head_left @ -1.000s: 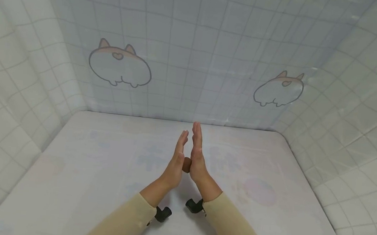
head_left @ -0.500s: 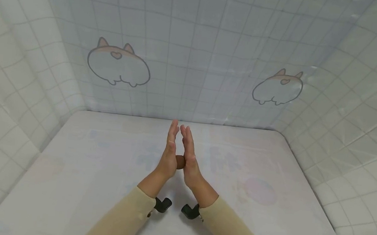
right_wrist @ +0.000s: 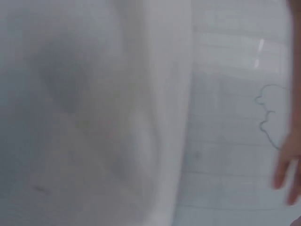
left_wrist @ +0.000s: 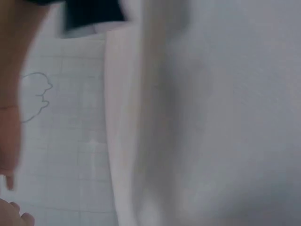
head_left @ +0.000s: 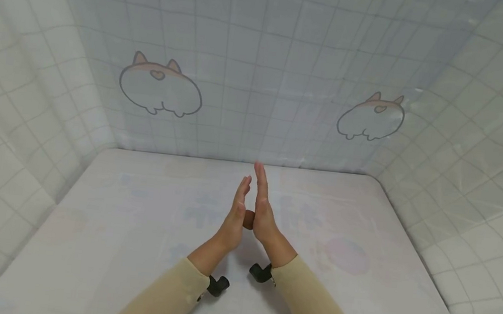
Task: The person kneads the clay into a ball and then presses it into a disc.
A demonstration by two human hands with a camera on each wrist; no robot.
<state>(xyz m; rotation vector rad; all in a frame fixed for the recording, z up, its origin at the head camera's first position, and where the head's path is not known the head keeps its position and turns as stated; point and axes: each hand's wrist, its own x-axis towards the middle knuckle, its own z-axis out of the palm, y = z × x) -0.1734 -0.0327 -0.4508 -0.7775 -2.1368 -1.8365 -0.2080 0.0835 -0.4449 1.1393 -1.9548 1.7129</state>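
Observation:
In the head view, a small brown lump point(head_left: 249, 220) sits between the two palms, touching both. The left hand point(head_left: 233, 221) presses it from the left, fingers straight and pointing forward. From the other side the right hand point(head_left: 264, 211) presses, its straight fingers reaching farther forward than the left ones. The fingertips stand slightly apart. Only parts of the hands show at the edges of the wrist views, where the lump is not visible.
Beneath the hands lies a white table point(head_left: 135, 232) with faint coloured prints. A gridded sheet point(head_left: 259, 77) with cartoon animal drawings hangs behind it and at both sides. Dark wrist devices point(head_left: 218, 286) protrude under the sleeves.
Both hands and the lump shifted left, then back right. The left hand slid forward and back again, while the right slid back and then forward, the palms staying against the lump.

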